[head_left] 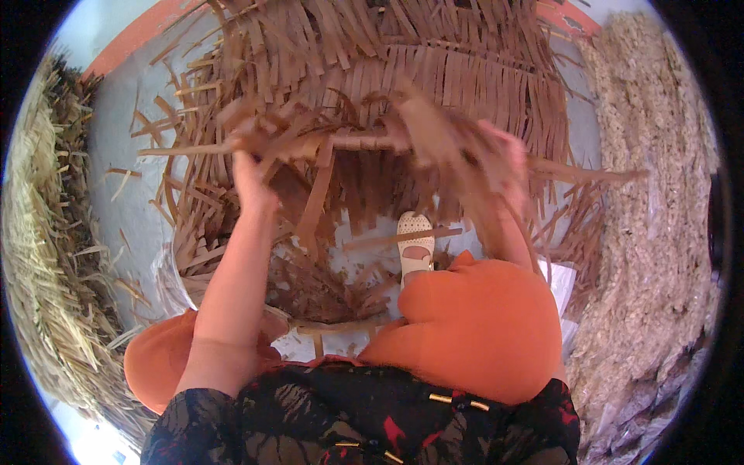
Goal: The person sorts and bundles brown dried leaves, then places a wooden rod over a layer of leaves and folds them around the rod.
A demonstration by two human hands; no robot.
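Raised in front of me is a brown thatch panel [364, 142], a crosswise stick with flat strips folded over it and hanging down. Its near end is gripped by my left hand [246, 159], with the fingers closed around the stick and strips. On the other side my right hand [511, 159] grips the panel too, though motion blurs its fingers and the strips there. Beyond my hands lies a large layered pile of similar brown thatch panels [473, 85]. Loose brown strips [325, 291] are heaped between my knees.
A pale straw-like stack [39, 232] runs along the left, and a tan bundled stack [651, 256] along the right. Scattered strips lie on the grey floor [124, 209]. My foot in a cream perforated shoe [415, 226] rests near the heap, beside clear plastic [169, 275].
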